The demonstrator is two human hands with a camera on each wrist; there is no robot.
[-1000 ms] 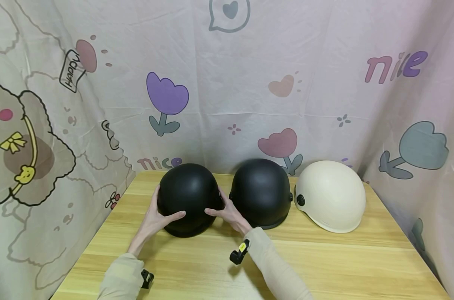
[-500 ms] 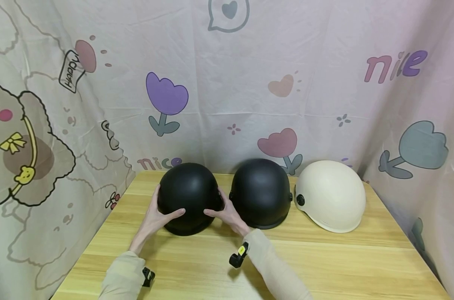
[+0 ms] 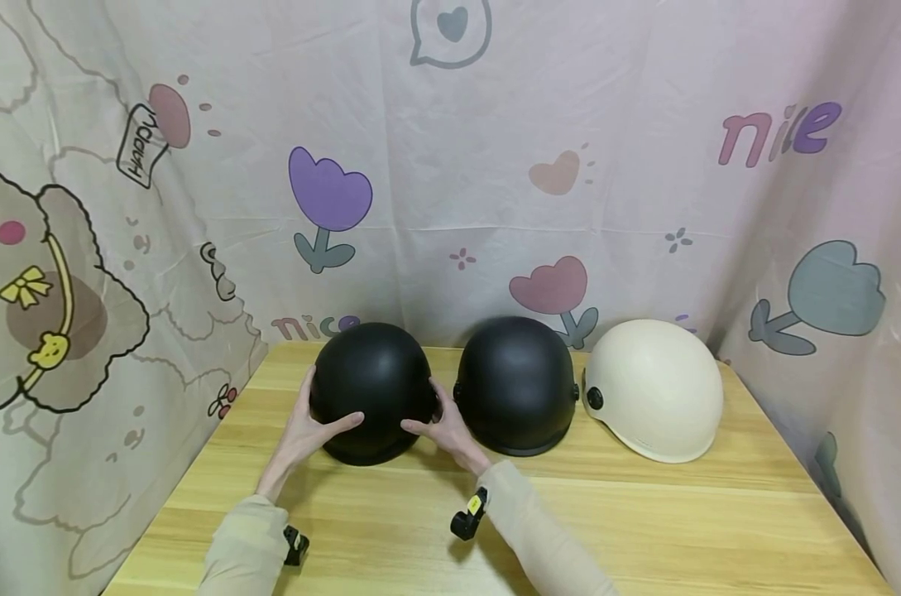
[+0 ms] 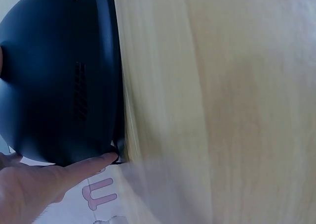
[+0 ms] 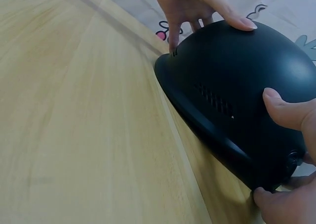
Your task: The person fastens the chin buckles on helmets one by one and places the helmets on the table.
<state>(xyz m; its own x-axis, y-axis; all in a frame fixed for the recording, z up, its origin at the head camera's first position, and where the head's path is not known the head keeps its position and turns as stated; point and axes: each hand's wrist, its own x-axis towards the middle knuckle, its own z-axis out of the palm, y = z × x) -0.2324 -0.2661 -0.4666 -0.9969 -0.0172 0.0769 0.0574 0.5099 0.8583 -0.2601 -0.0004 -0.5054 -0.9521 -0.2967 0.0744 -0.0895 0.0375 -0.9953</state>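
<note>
A black helmet (image 3: 373, 381) sits at the left end of the row, between my two hands. My left hand (image 3: 306, 432) holds its left side, thumb across the near face. Gripping the right side is my right hand (image 3: 447, 424), its thumb also on the near face. Some fingers of both hands are hidden behind the shell in the head view. In the right wrist view the helmet (image 5: 222, 75) shows a slotted vent and a rim close to the tabletop; whether it touches cannot be told.
Just right of my right hand stands a second black helmet (image 3: 517, 385), with a cream helmet (image 3: 654, 389) beyond it. All are on a wooden table (image 3: 644, 530). A patterned curtain (image 3: 450, 190) hangs behind the table and at both sides.
The held helmet's near rim has shifted slightly away from me, with both hands keeping their grip. The other two helmets stay in place; the head view has tilted a little.
</note>
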